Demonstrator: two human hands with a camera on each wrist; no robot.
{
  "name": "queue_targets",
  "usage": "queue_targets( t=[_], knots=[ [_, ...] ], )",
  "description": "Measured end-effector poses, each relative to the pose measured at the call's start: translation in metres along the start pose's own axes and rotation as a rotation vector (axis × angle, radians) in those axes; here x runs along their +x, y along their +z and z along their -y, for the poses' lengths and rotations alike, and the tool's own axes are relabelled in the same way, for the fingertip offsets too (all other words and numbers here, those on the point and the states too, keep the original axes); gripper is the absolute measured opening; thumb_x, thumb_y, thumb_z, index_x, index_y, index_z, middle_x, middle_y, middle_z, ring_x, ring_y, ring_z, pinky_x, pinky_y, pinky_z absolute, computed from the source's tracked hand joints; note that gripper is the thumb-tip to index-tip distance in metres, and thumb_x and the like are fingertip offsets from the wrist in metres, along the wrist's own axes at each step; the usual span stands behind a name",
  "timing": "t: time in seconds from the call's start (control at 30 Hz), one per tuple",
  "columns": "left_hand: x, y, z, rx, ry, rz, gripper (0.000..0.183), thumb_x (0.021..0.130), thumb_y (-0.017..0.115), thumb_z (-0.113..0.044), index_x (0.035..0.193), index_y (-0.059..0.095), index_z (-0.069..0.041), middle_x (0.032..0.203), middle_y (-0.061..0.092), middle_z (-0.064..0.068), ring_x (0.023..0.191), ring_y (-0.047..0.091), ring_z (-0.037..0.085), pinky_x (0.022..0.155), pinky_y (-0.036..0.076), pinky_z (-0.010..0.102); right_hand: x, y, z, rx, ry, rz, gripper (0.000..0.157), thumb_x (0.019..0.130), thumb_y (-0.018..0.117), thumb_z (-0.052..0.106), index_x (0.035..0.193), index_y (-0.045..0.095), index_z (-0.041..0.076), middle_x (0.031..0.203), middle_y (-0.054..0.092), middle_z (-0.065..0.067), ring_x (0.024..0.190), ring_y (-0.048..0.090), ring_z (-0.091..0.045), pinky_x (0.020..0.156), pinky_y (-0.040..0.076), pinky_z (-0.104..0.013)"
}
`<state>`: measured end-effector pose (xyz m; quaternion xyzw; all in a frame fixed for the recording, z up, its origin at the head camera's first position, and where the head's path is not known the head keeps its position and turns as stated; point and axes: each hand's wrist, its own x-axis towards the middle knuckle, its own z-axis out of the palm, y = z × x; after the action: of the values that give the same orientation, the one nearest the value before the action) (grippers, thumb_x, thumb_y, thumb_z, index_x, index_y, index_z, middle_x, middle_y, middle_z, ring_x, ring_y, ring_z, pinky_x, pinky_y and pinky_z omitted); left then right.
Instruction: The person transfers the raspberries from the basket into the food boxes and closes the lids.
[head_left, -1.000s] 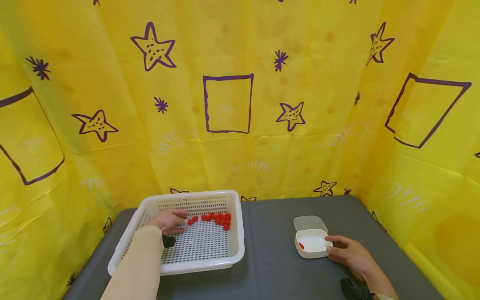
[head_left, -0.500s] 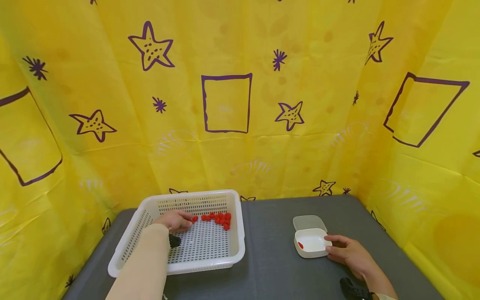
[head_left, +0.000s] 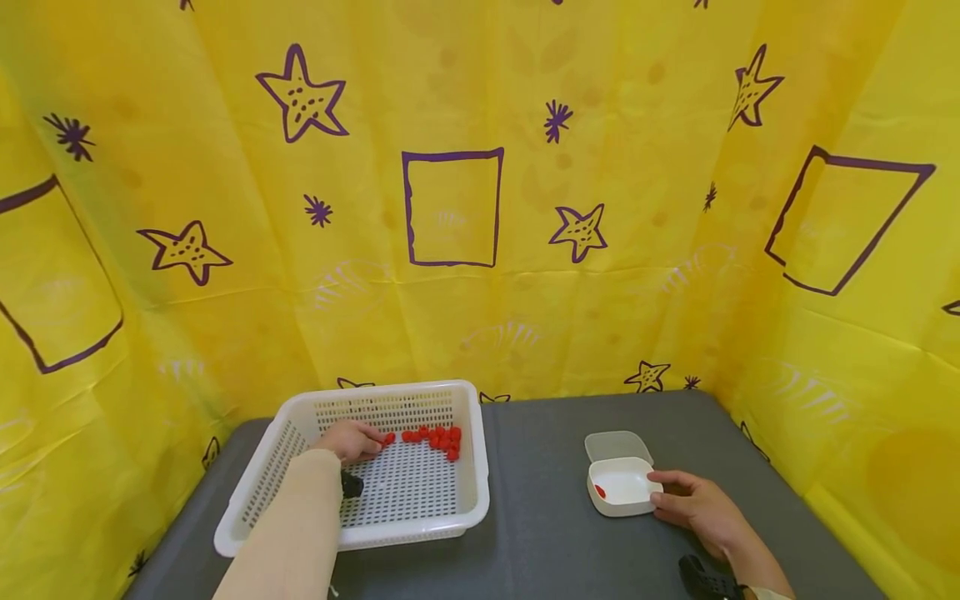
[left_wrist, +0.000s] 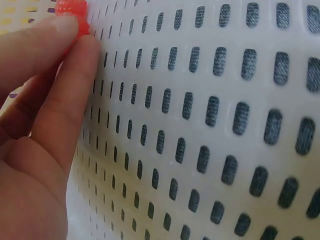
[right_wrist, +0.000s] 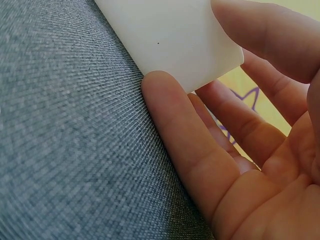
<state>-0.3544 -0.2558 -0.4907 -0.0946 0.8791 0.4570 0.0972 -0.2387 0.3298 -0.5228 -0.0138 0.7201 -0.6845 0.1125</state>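
My left hand (head_left: 352,441) reaches into the white plastic basket (head_left: 480,467). In the left wrist view, thumb and forefinger of that hand (left_wrist: 45,100) pinch a small bumpy red raspberry (left_wrist: 82,27), mostly hidden by the fingertips. Another raspberry (head_left: 390,437) lies right beside them. Several more raspberries (head_left: 442,437) are gathered at the basket's back right. Over on the right, my right hand (head_left: 701,507) grips the right end of a small white lidded box (head_left: 621,508), thumb on one side and fingers under it. A red piece (head_left: 600,492) lies inside the box.
The box's translucent lid (head_left: 618,446) lies folded back behind it. Basket and box both stand on a grey cloth-covered table (head_left: 540,500). A yellow patterned curtain (head_left: 480,333) closes off the back and both sides.
My left hand has moved right inside the basket, from beside the nearest raspberries to fingertips on one. The right hand has stayed on the box.
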Motion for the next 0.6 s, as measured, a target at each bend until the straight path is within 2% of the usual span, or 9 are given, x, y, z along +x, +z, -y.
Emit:
queue_targets(
  t=[0.13, 0.33, 0.4, 0.53, 0.6],
  knots=[
    [0.0, 0.0, -0.001, -0.032, 0.003, 0.001, 0.017, 0.087, 0.07, 0.005, 0.102, 0.076, 0.002, 0.096, 0.072, 0.013, 0.076, 0.068, 0.02, 0.071, 0.059, 0.034, -0.001, 0.001, 0.0, -0.002, -0.006, 0.001, 0.05, 0.093, 0.071, 0.007, 0.133, 0.05, -0.016, 0.128, 0.055, -0.021, 0.1, 0.063, -0.023, 0.088, 0.055, -0.041],
    [0.002, -0.003, -0.004, -0.064, 0.02, 0.021, 0.014, 0.088, 0.067, 0.008, 0.101, 0.073, 0.009, 0.095, 0.071, 0.018, 0.076, 0.069, 0.022, 0.068, 0.06, 0.034, -0.002, 0.002, 0.0, -0.006, -0.003, -0.011, 0.05, 0.093, 0.071, 0.006, 0.133, 0.05, -0.016, 0.129, 0.053, -0.022, 0.101, 0.063, -0.024, 0.089, 0.054, -0.042],
    [0.001, -0.005, -0.006, -0.127, 0.015, 0.031, 0.017, 0.09, 0.066, 0.008, 0.106, 0.07, 0.012, 0.096, 0.07, 0.019, 0.078, 0.07, 0.023, 0.07, 0.06, 0.035, -0.002, 0.002, 0.0, -0.008, -0.003, -0.012, 0.049, 0.093, 0.07, 0.006, 0.133, 0.05, -0.016, 0.13, 0.052, -0.023, 0.101, 0.063, -0.024, 0.089, 0.054, -0.042],
    [0.001, -0.01, -0.014, -0.353, 0.013, 0.07, 0.029, 0.092, 0.062, 0.009, 0.12, 0.059, 0.019, 0.101, 0.069, 0.023, 0.082, 0.07, 0.024, 0.078, 0.058, 0.037, -0.002, 0.003, 0.0, -0.011, -0.007, -0.012, 0.049, 0.093, 0.07, 0.005, 0.133, 0.05, -0.016, 0.13, 0.052, -0.024, 0.101, 0.063, -0.025, 0.089, 0.054, -0.042],
    [0.001, -0.014, -0.02, -0.441, 0.033, 0.1, 0.034, 0.094, 0.06, 0.009, 0.125, 0.052, 0.021, 0.105, 0.068, 0.023, 0.085, 0.07, 0.023, 0.081, 0.057, 0.037, -0.002, 0.002, -0.001, -0.01, -0.009, -0.008, 0.05, 0.093, 0.07, 0.006, 0.133, 0.049, -0.017, 0.129, 0.053, -0.024, 0.101, 0.063, -0.025, 0.089, 0.054, -0.042]
  ],
)
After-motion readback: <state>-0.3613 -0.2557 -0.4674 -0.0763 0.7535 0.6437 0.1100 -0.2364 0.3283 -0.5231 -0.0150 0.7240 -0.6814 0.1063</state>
